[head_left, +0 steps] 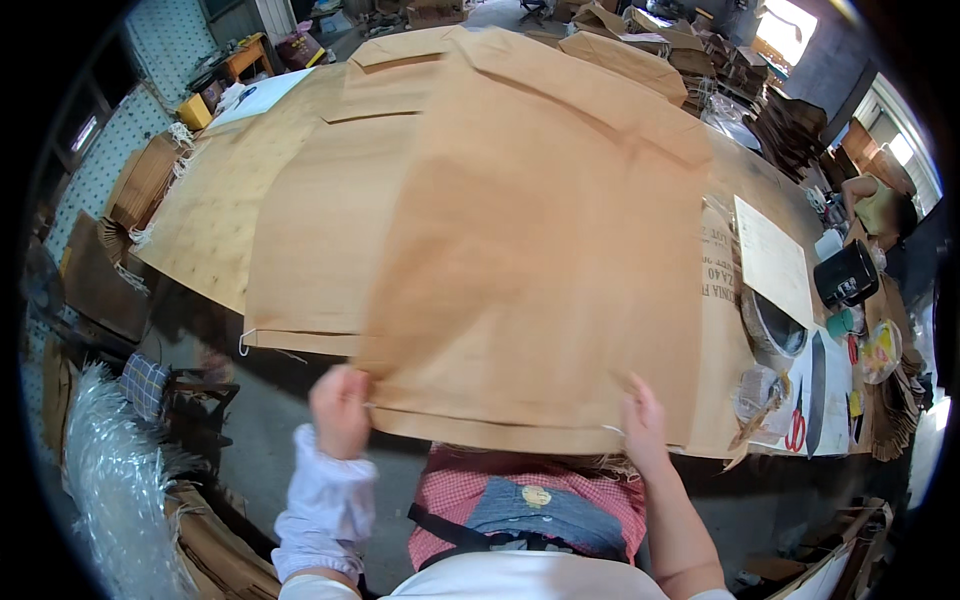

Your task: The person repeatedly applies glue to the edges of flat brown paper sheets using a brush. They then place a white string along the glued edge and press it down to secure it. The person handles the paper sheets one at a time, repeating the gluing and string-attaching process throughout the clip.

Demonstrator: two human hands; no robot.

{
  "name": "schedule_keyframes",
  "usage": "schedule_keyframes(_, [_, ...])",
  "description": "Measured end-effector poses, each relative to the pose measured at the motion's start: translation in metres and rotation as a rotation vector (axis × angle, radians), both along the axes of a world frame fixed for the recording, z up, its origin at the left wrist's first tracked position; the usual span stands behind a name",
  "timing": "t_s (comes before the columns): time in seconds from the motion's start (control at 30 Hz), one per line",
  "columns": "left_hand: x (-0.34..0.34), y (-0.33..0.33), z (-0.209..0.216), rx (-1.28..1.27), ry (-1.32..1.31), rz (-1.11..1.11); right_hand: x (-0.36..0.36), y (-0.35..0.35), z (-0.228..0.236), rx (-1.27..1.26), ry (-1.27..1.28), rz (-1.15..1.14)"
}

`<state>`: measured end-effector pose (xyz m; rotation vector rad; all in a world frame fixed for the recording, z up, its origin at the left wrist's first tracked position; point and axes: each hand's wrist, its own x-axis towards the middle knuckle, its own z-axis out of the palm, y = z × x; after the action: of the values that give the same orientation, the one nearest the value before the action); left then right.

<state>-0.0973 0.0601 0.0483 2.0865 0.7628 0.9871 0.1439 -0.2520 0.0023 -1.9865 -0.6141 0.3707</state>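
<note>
A large brown paper sack stretches away from me, its near edge lifted off the worktable. My left hand is closed on its near left corner. My right hand pinches the near right edge, next to a short white string end; part of its fingers is hidden behind the paper. Beneath and to the left lies another brown paper sack, with a white string loop at its near corner. A printed sack shows under the right side.
The wooden table spreads out in front. At its right are a white board, a bowl, red-handled scissors, a long blade and a black container. A person is at the far right. Shiny plastic strands hang lower left.
</note>
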Motion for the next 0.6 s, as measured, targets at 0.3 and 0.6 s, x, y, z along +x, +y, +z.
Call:
schedule_keyframes(0.3, [-0.108,0.286,-0.022,0.133,-0.053,0.277,-0.049,0.282,-0.014,0.299,0.528,0.301])
schedule_keyframes(0.6, [-0.073,0.241,-0.046,0.556,0.4,0.565,-0.066,0.122,0.088,-0.252,0.589,1.114])
